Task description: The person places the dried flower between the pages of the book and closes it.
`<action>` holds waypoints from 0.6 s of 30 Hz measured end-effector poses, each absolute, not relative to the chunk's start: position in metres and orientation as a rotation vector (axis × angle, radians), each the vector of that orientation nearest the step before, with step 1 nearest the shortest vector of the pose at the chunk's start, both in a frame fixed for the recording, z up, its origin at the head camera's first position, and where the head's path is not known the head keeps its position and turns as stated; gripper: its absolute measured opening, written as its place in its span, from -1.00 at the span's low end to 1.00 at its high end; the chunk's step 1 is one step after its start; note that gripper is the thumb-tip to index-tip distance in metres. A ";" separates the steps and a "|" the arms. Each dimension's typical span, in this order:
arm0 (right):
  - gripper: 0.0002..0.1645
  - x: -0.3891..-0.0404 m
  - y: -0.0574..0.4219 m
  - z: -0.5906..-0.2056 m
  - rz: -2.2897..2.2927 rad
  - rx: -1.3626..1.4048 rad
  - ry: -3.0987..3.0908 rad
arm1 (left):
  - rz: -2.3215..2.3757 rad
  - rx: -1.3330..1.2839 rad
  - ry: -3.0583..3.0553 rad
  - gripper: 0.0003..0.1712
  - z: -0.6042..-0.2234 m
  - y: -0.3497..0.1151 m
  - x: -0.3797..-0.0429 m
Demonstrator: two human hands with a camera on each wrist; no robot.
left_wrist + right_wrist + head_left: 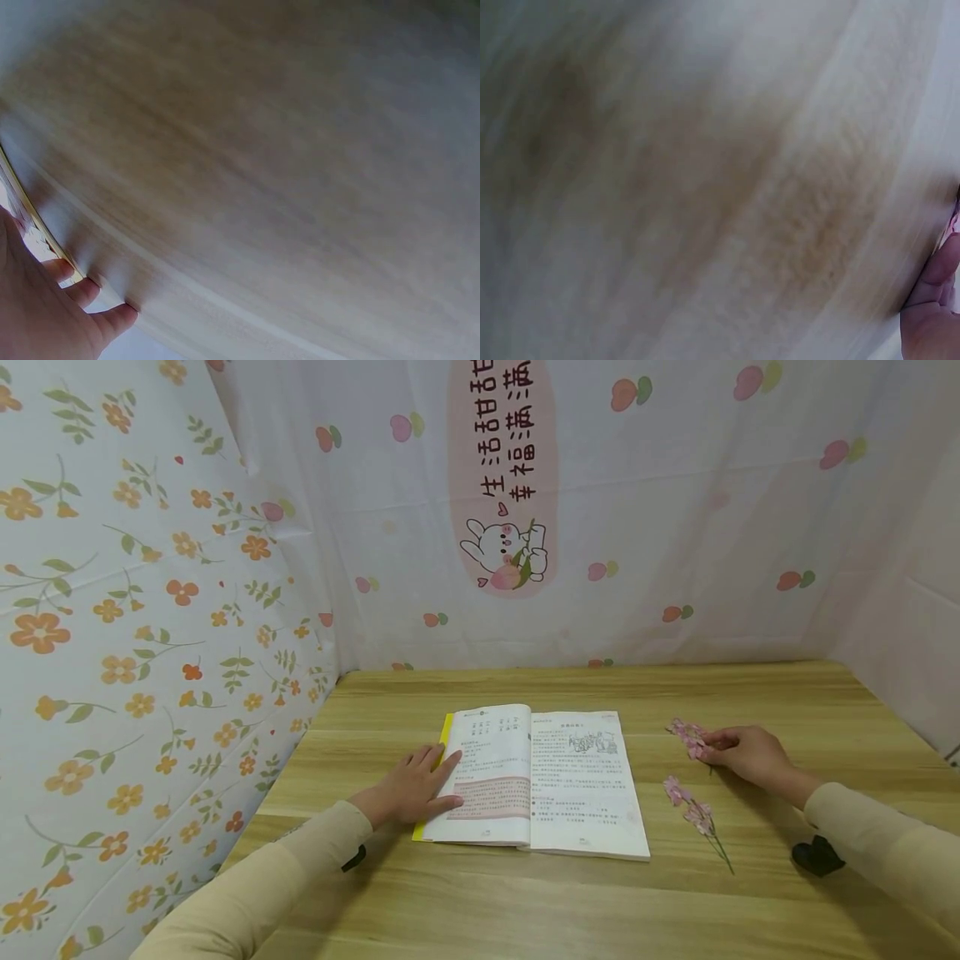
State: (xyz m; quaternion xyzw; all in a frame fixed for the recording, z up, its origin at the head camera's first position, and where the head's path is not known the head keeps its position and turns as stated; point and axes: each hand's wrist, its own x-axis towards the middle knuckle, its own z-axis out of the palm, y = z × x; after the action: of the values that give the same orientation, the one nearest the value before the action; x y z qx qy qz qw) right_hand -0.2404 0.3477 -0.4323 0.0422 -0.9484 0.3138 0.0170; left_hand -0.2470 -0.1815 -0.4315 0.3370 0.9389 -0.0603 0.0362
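Note:
An open book (577, 772) lies on the wooden table, with printed text on both pages and a yellow cover edge showing at its left. My left hand (422, 783) rests over the left edge of the left page, thumb and fingers spread. In the left wrist view, that hand (52, 319) has its fingertips down by the book's edge. To the right of the book, my right hand (752, 755) pinches a pink flower sprig (686, 735) between thumb and fingers, low over the table. The right wrist view catches only part of this hand (932, 319).
A second pink flower sprig (697, 818) with a green stem lies between the book and my right forearm. The wooden table (465, 902) ends at a patterned curtain (660, 527) at the back. A floral cloth (150, 693) hangs along the left side.

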 end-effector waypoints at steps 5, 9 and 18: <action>-0.53 -0.239 0.347 -0.431 0.993 0.129 -2.933 | -0.173 1.056 2.897 -0.07 -0.433 -0.182 -0.248; -0.58 -0.238 0.346 -0.430 1.008 0.100 -2.923 | -0.187 1.045 2.893 -0.07 -0.432 -0.182 -0.248; -0.68 -0.237 0.344 -0.429 1.041 0.018 -2.920 | -0.170 1.024 2.884 -0.06 -0.432 -0.181 -0.246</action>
State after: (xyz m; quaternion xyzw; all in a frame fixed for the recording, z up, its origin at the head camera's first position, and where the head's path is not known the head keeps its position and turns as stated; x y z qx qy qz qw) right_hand -0.2370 0.3440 -0.4289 0.0059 -0.9417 0.3357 0.0210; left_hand -0.2460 -0.1813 -0.4316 0.3339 0.9402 -0.0555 0.0384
